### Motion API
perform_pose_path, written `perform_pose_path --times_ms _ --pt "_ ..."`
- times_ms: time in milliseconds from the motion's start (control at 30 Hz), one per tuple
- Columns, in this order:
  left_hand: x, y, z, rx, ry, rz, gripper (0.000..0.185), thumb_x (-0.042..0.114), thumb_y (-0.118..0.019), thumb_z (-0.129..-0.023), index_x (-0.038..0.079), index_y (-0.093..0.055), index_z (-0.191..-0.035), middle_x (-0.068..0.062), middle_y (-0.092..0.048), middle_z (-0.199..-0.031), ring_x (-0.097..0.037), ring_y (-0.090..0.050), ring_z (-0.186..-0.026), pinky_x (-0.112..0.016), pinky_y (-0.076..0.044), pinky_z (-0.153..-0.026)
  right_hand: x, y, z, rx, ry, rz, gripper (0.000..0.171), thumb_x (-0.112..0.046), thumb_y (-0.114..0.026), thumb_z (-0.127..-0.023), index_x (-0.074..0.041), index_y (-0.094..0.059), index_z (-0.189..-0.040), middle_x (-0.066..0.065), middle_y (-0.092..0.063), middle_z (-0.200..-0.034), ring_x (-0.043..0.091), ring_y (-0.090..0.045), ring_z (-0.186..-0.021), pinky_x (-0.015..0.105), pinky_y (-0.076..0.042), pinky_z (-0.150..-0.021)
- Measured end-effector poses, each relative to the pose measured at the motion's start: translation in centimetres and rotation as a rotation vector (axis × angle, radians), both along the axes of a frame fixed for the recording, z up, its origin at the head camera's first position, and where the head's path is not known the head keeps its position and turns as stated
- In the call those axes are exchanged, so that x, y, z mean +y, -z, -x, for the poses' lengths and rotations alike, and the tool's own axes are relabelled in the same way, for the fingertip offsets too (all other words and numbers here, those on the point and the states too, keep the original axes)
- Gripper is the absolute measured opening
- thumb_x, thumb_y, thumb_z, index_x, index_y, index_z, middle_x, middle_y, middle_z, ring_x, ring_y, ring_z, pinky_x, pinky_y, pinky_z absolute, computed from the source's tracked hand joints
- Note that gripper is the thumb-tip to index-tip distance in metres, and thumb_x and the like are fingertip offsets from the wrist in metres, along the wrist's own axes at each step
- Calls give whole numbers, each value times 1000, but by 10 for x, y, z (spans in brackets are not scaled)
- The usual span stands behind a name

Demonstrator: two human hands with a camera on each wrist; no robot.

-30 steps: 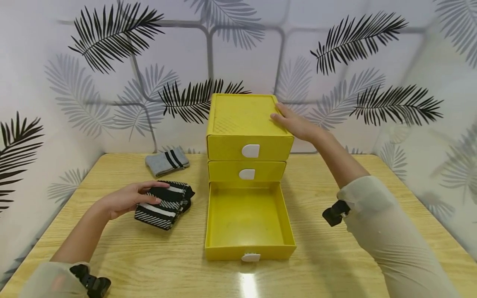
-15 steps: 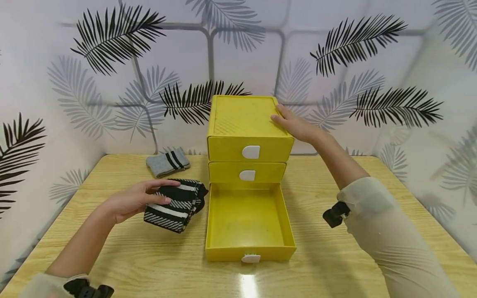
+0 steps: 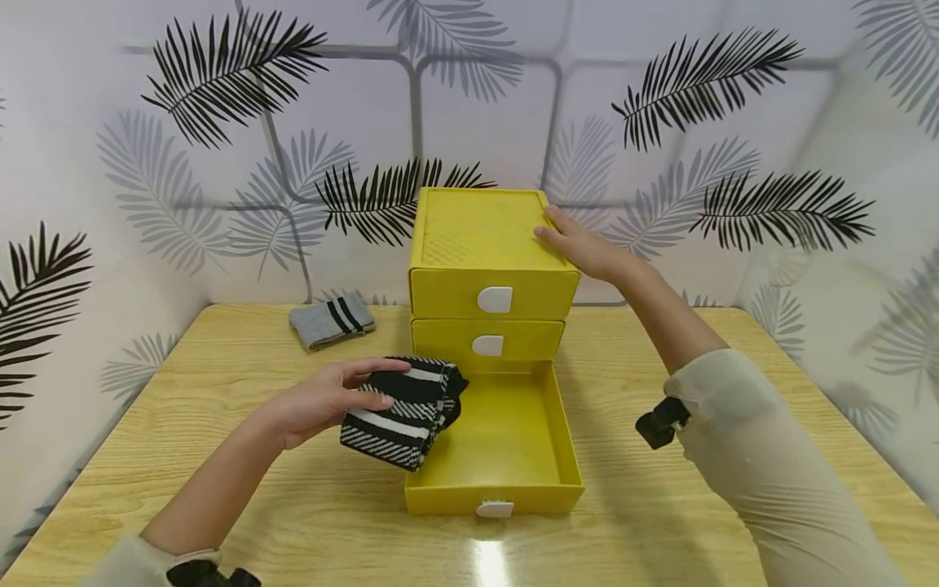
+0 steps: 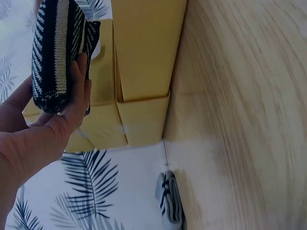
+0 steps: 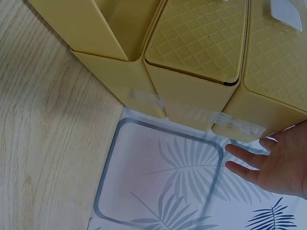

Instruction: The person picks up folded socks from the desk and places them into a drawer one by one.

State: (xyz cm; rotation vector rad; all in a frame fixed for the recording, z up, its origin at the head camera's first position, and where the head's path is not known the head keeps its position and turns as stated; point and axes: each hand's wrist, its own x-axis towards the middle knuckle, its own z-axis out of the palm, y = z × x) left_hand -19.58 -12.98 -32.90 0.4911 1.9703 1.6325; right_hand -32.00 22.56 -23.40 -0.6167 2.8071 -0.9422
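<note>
My left hand (image 3: 323, 403) grips a folded black-and-white knitted sock (image 3: 403, 420), thumb on the near side and fingers over the top. The sock overlaps the left side of the pulled-out bottom drawer (image 3: 513, 444) in the head view. In the left wrist view the sock (image 4: 60, 52) shows as a thick bundle between thumb and fingers. My right hand (image 3: 583, 244) rests with extended fingers at the top right edge of the yellow drawer cabinet (image 3: 480, 224); the right wrist view has these straight fingers (image 5: 247, 155) along its side.
A folded grey sock (image 3: 332, 319) with black stripes lies on the wooden table (image 3: 645, 522) at the back left. The upper two drawers (image 3: 447, 293) are closed, with white tabs. A leaf-patterned backdrop (image 3: 484, 122) stands behind the table.
My left hand has carried the black-and-white sock rightward, from beside the cabinet to over the left part of the bottom drawer. My right hand stays on the cabinet.
</note>
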Motion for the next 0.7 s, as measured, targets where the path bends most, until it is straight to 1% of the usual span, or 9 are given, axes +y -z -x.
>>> perform_pose_path --times_ms 100,200,300,367,467,567,633,700 --pt "12 3 1 -10 4 2 53 18 -64 -88 9 -45 -137 -16 -16 -148 -30 -36 -119 -40 -37 -91 0 1 1 -2 4 -3 71 -45 -28 -99 -2 3 -147 12 6 -151 22 7 -136 39 1 -108" --pt "24 7 2 -26 -8 4 52 18 -63 -88 11 -46 -136 -16 -19 -147 -29 -38 -118 -42 -37 -92 0 1 2 -2 3 -2 71 -45 -27 -99 -3 3 -147 12 6 -152 23 7 -136 40 1 -108" --pt "38 10 2 -58 -25 -24 50 14 -60 -90 10 -44 -137 -17 -24 -144 -26 -43 -114 -44 -37 -93 -1 1 2 0 -9 8 70 -44 -27 -99 -3 4 -147 12 6 -152 23 6 -136 40 1 -108" --pt "46 12 2 -92 -39 -46 49 12 -58 -91 9 -43 -137 -17 -30 -141 -23 -48 -107 -43 -39 -91 -1 1 2 1 -15 15 69 -44 -27 -99 -3 4 -147 12 6 -152 22 6 -137 40 1 -108" --pt "59 14 1 -139 -60 -77 47 7 -54 -92 6 -42 -138 -17 -38 -135 -19 -54 -96 -37 -44 -84 -2 1 1 -3 -8 13 70 -44 -27 -99 -4 4 -147 12 6 -152 22 6 -137 40 1 -108" --pt "72 17 0 -186 -98 -108 46 3 -52 -92 5 -42 -137 -16 -48 -122 -16 -57 -84 -31 -48 -74 -1 1 0 -4 3 7 70 -44 -27 -99 -4 4 -147 12 6 -152 22 6 -137 40 1 -108" --pt "81 20 0 -208 -124 -121 45 2 -52 -91 4 -43 -136 -16 -52 -115 -15 -58 -80 -29 -49 -70 -1 0 0 -3 7 4 70 -44 -27 -99 -4 4 -147 12 6 -152 22 6 -136 40 1 -108" --pt "90 22 0 -228 -150 -131 45 0 -51 -91 4 -44 -135 -16 -53 -113 -16 -59 -80 -29 -50 -68 0 -1 -1 -4 4 5 70 -44 -27 -99 -4 4 -147 13 6 -152 22 7 -136 40 1 -108"
